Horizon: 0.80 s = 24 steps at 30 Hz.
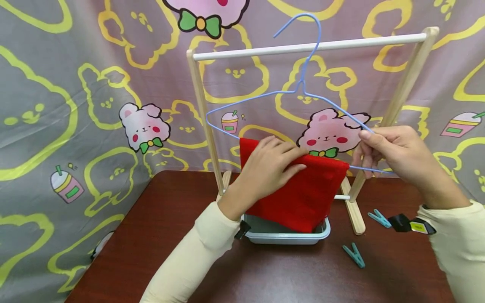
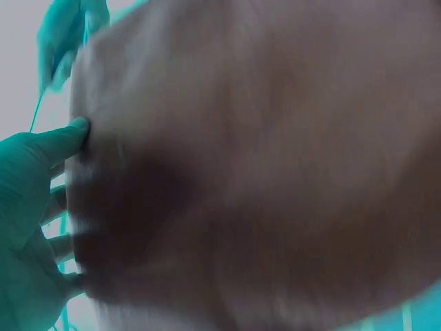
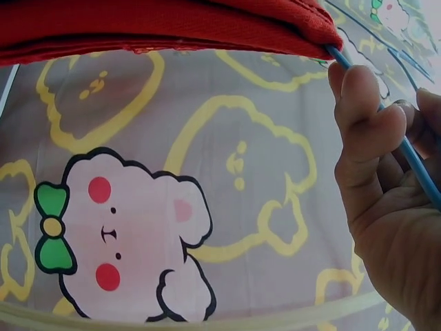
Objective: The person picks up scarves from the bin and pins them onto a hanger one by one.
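A red cloth (image 1: 299, 198) hangs folded over the lower bar of a blue hanger (image 1: 303, 71), its lower end hanging at a pale blue basin (image 1: 282, 238). My left hand (image 1: 270, 166) grips the cloth along its top fold. In the left wrist view, the thumb of that hand (image 2: 34, 200) lies on the near face and the other fingers reach behind the edge. My right hand (image 1: 398, 153) holds the hanger's right end, thumb on the sloping arm and fingers about the lower bar. The right wrist view shows fingers of this hand (image 3: 406, 241) curled at the blue wire, beside the cloth's edge.
Behind the hanger stands a wooden rack with a white top rail (image 1: 246, 52). Two teal clothespins lie on the dark table (image 1: 151, 252) at the right, one clothespin (image 1: 380, 219) by the rack's foot, another clothespin (image 1: 355, 255) nearer. A patterned curtain (image 1: 94, 105) surrounds the table.
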Tool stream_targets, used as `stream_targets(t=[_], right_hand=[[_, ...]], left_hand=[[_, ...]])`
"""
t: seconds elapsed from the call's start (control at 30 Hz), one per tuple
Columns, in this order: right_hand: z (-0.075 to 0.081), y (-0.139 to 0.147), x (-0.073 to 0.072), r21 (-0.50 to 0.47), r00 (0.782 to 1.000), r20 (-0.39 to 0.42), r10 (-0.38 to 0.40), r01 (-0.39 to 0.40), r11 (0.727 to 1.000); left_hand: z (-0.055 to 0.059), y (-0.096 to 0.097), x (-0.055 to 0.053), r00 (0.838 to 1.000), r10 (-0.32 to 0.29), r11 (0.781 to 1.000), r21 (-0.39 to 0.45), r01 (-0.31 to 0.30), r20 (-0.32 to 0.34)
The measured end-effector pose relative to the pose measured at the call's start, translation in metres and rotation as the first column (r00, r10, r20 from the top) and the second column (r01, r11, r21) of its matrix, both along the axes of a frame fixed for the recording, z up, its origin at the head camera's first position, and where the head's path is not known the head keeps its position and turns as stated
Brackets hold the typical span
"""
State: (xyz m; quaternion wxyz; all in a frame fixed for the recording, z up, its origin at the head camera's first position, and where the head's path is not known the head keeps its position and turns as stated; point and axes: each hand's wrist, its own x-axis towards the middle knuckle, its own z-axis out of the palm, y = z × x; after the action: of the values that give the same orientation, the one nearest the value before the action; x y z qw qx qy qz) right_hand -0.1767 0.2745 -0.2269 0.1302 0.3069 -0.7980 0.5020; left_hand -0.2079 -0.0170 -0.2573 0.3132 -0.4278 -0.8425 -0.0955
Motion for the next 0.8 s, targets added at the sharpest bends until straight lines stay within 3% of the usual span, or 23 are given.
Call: stream_targets(t=[0.2, 0.33, 0.47, 0.63, 0.73, 0.8], right_hand=[[-0.002, 0.013, -0.005, -0.105, 0.994, 0.012, 0.109, -0.107, 0.989], [-0.003, 0.02, -0.006, -0.137, 0.989, 0.009, 0.149, -0.147, 0.98], [-0.001, 0.026, -0.007, -0.102, 0.991, 0.007, 0.136, -0.135, 0.986], [0.0, 0.029, -0.01, -0.063, 0.989, 0.009, 0.15, -0.149, 0.987], [-0.001, 0.03, -0.012, -0.084, 0.982, 0.007, 0.188, -0.186, 0.979], [-0.001, 0.03, -0.013, -0.093, 0.981, 0.005, 0.196, -0.194, 0.977]], left_hand=[[0.004, -0.04, -0.013, 0.999, 0.042, 0.996, 0.077, -0.042, 0.005], [0.006, -0.057, -0.022, 0.999, 0.054, 0.994, 0.091, -0.054, -0.006], [0.005, -0.065, -0.032, 0.998, -0.045, 0.989, 0.143, 0.049, -0.034], [0.005, -0.069, -0.039, 0.982, -0.186, 0.946, 0.267, 0.184, -0.019], [0.008, -0.068, -0.039, 0.976, -0.214, 0.93, 0.312, 0.195, 0.03], [0.01, -0.067, -0.039, 0.977, -0.203, 0.929, 0.33, 0.169, 0.071]])
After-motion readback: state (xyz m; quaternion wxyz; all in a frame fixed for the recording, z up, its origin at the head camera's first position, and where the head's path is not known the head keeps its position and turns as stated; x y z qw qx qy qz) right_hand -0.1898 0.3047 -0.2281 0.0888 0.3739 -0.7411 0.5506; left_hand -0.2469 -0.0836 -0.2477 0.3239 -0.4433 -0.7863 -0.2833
